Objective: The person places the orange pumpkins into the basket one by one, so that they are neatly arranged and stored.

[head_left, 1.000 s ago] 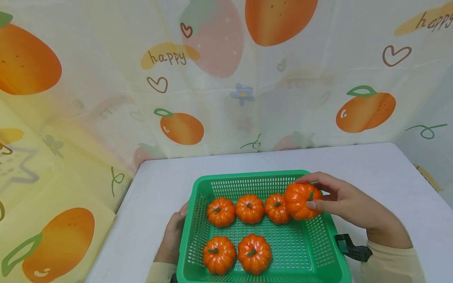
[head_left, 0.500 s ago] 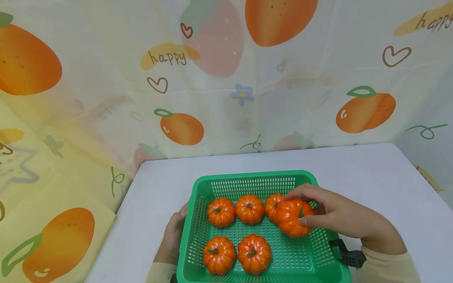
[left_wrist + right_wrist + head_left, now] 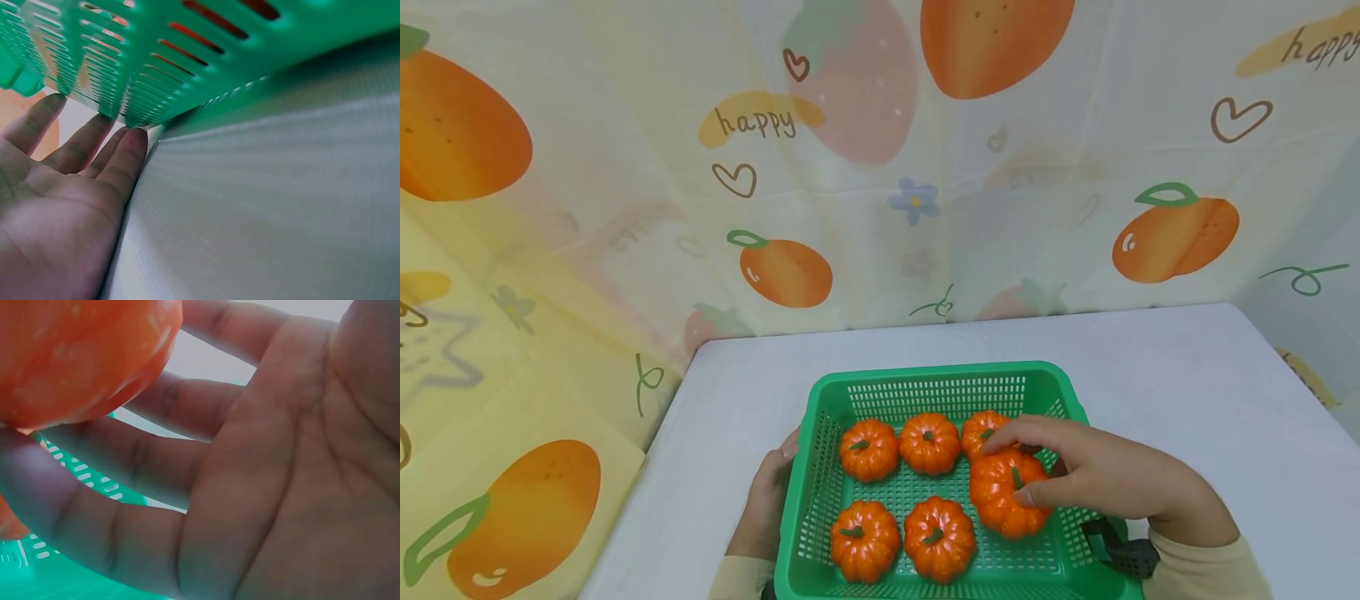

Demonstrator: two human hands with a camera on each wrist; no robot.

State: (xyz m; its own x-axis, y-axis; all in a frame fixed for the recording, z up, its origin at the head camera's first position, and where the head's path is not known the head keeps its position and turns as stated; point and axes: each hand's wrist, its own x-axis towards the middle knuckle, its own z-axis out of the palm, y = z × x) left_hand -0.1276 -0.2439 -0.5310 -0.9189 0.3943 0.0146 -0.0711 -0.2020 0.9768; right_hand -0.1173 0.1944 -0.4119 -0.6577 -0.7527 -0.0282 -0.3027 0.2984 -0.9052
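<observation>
My right hand (image 3: 1101,475) grips a small orange pumpkin (image 3: 1002,502) with a green stem, thumb at the stem side and fingers round the far side. It holds the pumpkin over the right part of a green plastic basket (image 3: 925,372). In the right wrist view the fingers curl beneath the pumpkin (image 3: 87,356). My left hand (image 3: 767,487) is at the basket's left side; in the left wrist view its straight fingertips touch the slotted wall (image 3: 156,62). A back-row pumpkin (image 3: 981,429) is partly hidden behind the right hand and the held pumpkin.
Inside the basket, two more pumpkins sit in the back row, a left one (image 3: 868,450) and a middle one (image 3: 929,443). Two others, left (image 3: 865,542) and right (image 3: 939,540), sit in front. The basket stands on a white table (image 3: 737,375) before a fruit-print curtain (image 3: 865,208).
My right hand has carried its pumpkin from the basket's back right corner toward the front and left, down beside the front row. The left hand and basket have stayed in place.
</observation>
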